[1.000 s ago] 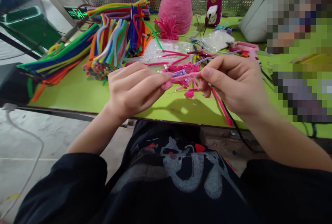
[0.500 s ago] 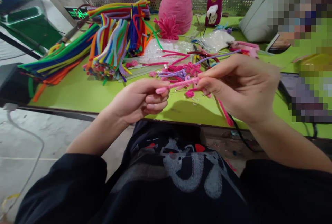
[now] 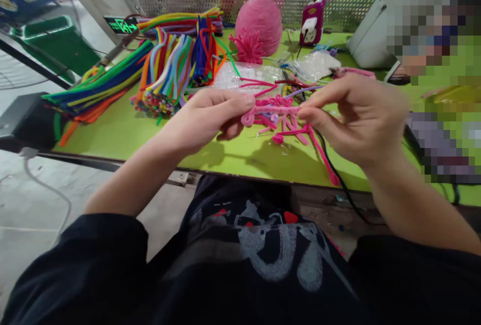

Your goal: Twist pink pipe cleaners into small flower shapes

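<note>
A pink pipe cleaner [image 3: 276, 110] is stretched between my two hands above the table edge. My left hand [image 3: 220, 114] pinches its left end, where a small loop sticks out below the thumb. The thumb and index finger of my right hand [image 3: 349, 119] are closed on the other end. Beneath and behind the pipe cleaner lie pink pipe-cleaner flowers [image 3: 278, 100] and loose pieces, partly hidden by it. A darker pink pipe cleaner [image 3: 326, 159] lies on the table beside my right hand.
Bundles of coloured pipe cleaners [image 3: 165, 71] lie at the left of the green table [image 3: 150, 139]. Behind are a pink wound ball [image 3: 261, 24], a purple box [image 3: 312, 21] with a white plug and clear plastic bags [image 3: 244, 75]. A black cable [image 3: 347, 194] hangs over the front edge.
My left hand has turned and shifted up and slightly right. The pipe cleaner's left end now shows a small round loop. My right hand keeps its pinch. The view has shifted slightly.
</note>
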A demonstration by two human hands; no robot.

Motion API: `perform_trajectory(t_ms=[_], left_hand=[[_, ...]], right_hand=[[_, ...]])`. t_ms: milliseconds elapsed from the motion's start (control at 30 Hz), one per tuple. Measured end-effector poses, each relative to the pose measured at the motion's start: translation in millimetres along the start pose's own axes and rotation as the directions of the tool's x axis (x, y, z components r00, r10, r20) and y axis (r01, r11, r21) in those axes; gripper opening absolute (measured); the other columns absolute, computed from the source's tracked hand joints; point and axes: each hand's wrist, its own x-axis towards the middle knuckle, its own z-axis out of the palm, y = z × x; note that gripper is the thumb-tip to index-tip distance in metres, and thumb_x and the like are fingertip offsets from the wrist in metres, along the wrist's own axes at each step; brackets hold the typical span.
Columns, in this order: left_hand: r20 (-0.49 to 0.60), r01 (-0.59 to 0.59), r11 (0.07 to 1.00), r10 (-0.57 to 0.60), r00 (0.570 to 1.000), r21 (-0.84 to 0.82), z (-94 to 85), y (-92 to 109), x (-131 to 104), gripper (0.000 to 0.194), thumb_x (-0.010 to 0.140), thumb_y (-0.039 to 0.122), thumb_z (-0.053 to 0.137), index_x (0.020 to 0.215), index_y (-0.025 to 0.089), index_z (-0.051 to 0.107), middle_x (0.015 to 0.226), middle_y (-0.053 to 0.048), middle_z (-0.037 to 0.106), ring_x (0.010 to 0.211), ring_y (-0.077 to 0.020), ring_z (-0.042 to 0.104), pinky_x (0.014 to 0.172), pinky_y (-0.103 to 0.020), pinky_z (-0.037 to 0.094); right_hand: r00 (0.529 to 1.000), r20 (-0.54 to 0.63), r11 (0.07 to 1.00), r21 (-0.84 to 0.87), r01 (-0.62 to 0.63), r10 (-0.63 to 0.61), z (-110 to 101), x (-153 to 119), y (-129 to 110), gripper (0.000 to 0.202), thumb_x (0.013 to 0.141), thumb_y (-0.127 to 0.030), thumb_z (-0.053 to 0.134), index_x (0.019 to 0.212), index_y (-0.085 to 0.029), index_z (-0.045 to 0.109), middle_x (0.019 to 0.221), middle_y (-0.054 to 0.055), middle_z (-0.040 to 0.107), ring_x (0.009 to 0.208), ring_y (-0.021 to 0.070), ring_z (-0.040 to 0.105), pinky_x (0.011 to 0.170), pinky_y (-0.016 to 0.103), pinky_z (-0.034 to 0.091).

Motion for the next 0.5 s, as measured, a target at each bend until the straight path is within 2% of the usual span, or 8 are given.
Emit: perform_trajectory(t_ms=[33, 100, 133, 200, 267, 367, 433, 500], left_hand=[[-0.030, -0.126, 0.980, 0.132, 0.991, 0.156, -4.7, 1, 6, 0.043, 0.105, 0.037, 0.064, 0.067, 0.018, 0.058, 0.056, 0.001, 0.050, 0.052, -0.0070, 0.043, 0.049, -0.024, 0.029], [0.050, -0.305, 0.867, 0.312, 0.949, 0.393, -12.0, 5, 19, 0.044, 0.106, 0.035, 0.062, 0.065, 0.017, 0.059, 0.059, 0.001, 0.052, 0.056, -0.0067, 0.044, 0.054, -0.025, 0.028], [0.117, -0.352, 0.820, 0.337, 0.934, 0.451, -13.9, 7, 27, 0.045, 0.106, 0.034, 0.062, 0.065, 0.016, 0.058, 0.058, 0.002, 0.050, 0.056, -0.0066, 0.043, 0.055, -0.026, 0.027], [0.212, -0.382, 0.792, 0.318, 0.924, 0.476, -13.9, 9, 42, 0.046, 0.104, 0.037, 0.065, 0.064, 0.016, 0.058, 0.058, 0.002, 0.046, 0.056, -0.0065, 0.041, 0.055, -0.025, 0.027], [0.224, -0.364, 0.835, 0.294, 0.929, 0.412, -9.7, 7, 58, 0.052, 0.103, 0.049, 0.068, 0.065, 0.016, 0.059, 0.058, 0.002, 0.046, 0.054, -0.0070, 0.043, 0.054, -0.024, 0.030], [0.143, -0.268, 0.949, 0.245, 0.959, 0.169, -3.1, -5, 77, 0.063, 0.103, 0.073, 0.056, 0.079, 0.016, 0.068, 0.063, -0.001, 0.057, 0.052, -0.0098, 0.050, 0.049, -0.024, 0.038], [0.083, -0.191, 0.982, 0.190, 0.978, 0.008, -2.3, -16, 83, 0.069, 0.102, 0.080, 0.048, 0.086, 0.016, 0.069, 0.067, -0.003, 0.061, 0.052, -0.0111, 0.055, 0.048, -0.024, 0.043], [0.068, -0.152, 0.984, 0.158, 0.985, -0.089, -4.3, -25, 83, 0.067, 0.100, 0.080, 0.050, 0.087, 0.017, 0.070, 0.070, -0.003, 0.062, 0.053, -0.0115, 0.058, 0.047, -0.024, 0.044]], right_hand=[[0.999, -0.026, 1.000, 0.003, 0.030, -0.030, -1, 4, 0, 0.011, 0.098, -0.036, 0.080, 0.106, -0.029, 0.076, 0.102, 0.005, 0.078, 0.089, 0.0228, 0.072, 0.081, 0.041, 0.060], [1.000, -0.019, 0.999, 0.048, 0.024, -0.023, -1, 10, 1, 0.022, 0.101, -0.042, 0.076, 0.116, -0.026, 0.075, 0.108, 0.005, 0.079, 0.088, 0.0198, 0.073, 0.079, 0.037, 0.059], [1.000, 0.017, 0.997, 0.074, -0.011, 0.010, 0, 12, 3, 0.026, 0.103, -0.046, 0.073, 0.119, -0.024, 0.075, 0.109, 0.005, 0.079, 0.086, 0.0185, 0.074, 0.077, 0.035, 0.059], [0.994, 0.082, 0.992, 0.093, -0.082, 0.075, 3, 13, 6, 0.028, 0.107, -0.048, 0.067, 0.115, -0.022, 0.076, 0.100, 0.004, 0.079, 0.077, 0.0156, 0.071, 0.070, 0.031, 0.055], [0.994, 0.085, 0.994, 0.074, -0.079, 0.073, 7, 12, 6, 0.023, 0.105, -0.041, 0.069, 0.101, -0.020, 0.077, 0.085, 0.002, 0.076, 0.065, 0.0128, 0.064, 0.062, 0.029, 0.048], [0.999, -0.013, 0.998, 0.041, -0.037, 0.037, 14, 9, 1, 0.019, 0.101, -0.029, 0.072, 0.085, -0.018, 0.072, 0.070, 0.001, 0.069, 0.057, 0.0110, 0.055, 0.056, 0.028, 0.041], [0.996, -0.087, 1.000, 0.019, -0.024, 0.025, 17, 7, -2, 0.021, 0.101, -0.024, 0.071, 0.081, -0.018, 0.069, 0.067, 0.000, 0.067, 0.055, 0.0105, 0.053, 0.054, 0.028, 0.039], [0.991, -0.133, 1.000, -0.006, -0.019, 0.018, 19, 6, -5, 0.023, 0.101, -0.022, 0.070, 0.079, -0.018, 0.066, 0.065, 0.000, 0.065, 0.054, 0.0101, 0.052, 0.054, 0.028, 0.039]])
